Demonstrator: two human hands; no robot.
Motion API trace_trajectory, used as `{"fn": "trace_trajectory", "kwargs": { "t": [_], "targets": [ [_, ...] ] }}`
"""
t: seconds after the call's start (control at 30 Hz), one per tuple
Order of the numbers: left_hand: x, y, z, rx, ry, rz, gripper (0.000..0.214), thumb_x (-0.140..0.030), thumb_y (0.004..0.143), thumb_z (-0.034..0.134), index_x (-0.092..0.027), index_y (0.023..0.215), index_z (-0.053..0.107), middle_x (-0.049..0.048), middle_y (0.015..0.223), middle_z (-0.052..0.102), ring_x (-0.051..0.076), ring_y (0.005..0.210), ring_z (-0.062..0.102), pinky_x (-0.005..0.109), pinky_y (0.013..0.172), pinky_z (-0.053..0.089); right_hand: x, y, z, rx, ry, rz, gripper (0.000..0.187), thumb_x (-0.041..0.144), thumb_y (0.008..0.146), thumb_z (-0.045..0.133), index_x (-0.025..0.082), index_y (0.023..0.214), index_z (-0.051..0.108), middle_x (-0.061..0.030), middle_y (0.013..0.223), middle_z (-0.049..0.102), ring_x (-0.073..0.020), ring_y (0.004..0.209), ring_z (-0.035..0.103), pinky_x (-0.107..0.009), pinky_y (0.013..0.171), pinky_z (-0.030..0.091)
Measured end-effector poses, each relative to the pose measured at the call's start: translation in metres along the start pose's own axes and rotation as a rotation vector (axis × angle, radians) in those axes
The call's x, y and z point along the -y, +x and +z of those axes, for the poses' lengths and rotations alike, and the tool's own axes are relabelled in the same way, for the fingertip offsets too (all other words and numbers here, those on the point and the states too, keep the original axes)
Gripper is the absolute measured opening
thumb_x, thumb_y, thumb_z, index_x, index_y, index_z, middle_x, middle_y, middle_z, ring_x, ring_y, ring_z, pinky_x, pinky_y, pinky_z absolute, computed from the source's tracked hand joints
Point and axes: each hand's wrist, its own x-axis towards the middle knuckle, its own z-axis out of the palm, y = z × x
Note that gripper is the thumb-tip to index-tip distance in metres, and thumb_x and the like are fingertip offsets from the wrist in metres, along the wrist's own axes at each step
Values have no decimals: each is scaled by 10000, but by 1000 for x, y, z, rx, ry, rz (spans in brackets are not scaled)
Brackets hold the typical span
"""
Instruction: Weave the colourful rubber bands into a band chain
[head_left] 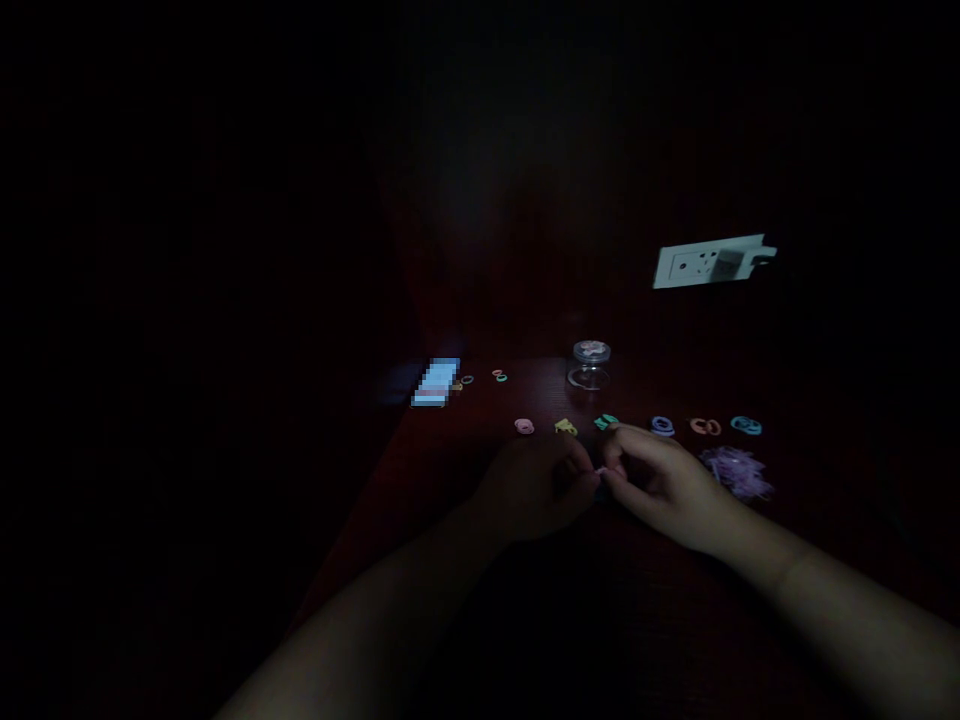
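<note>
Above the dark reddish table my left hand (536, 485) and my right hand (671, 490) meet, fingertips almost touching. Both pinch a small pale pinkish-purple piece (601, 470), mostly hidden by the fingers, so its kind is hard to tell. Just beyond them runs a row of small coloured hair ties: pink ones (524, 427), yellow ones (565, 428), green ones (606, 423), violet-blue ones (662, 426), orange ones (705, 426) and blue ones (746, 425). Beside my right hand lies a loose purple heap (739, 473) of thin strands or bands.
A clear lidded jar (590, 368) stands behind the row. Farther left are a lit phone (436, 382), a dark ring (467, 380) and an orange and a green ring (500, 376). A white wall socket (709, 262) holds a plug. The room is very dark.
</note>
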Motion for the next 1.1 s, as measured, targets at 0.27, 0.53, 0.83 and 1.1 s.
{"fn": "trace_trajectory", "kwargs": {
  "t": [0.27,0.53,0.83,1.1],
  "targets": [
    [1,1,0,-20,82,-13,116,-278,858,575,-173,812,591,3,724,663,104,614,586,225,579,438,0,-1,0,5,27,36,156,199,892,546,223,769,452,26,705,501,-129,636,483,-254,580,408],
    [2,1,0,-46,112,-56,100,-274,865,565,-179,843,586,5,749,667,124,639,592,257,620,453,1,-1,0,-3,61,30,22,205,906,547,214,906,568,9,733,529,-138,657,512,-267,607,442],
    [4,-2,3,-31,1,-94,107,-274,859,598,-174,895,612,10,774,683,112,645,606,220,594,467,1,2,3,-61,37,2,71,199,908,543,206,853,588,16,704,506,-133,643,497,-266,598,426],
    [3,0,2,-143,42,-127,93,-266,865,610,-181,856,648,-5,745,698,100,624,615,209,591,466,1,0,3,-49,36,55,86,231,919,540,206,908,622,-4,739,555,-142,663,530,-277,618,458]
  ]
}}
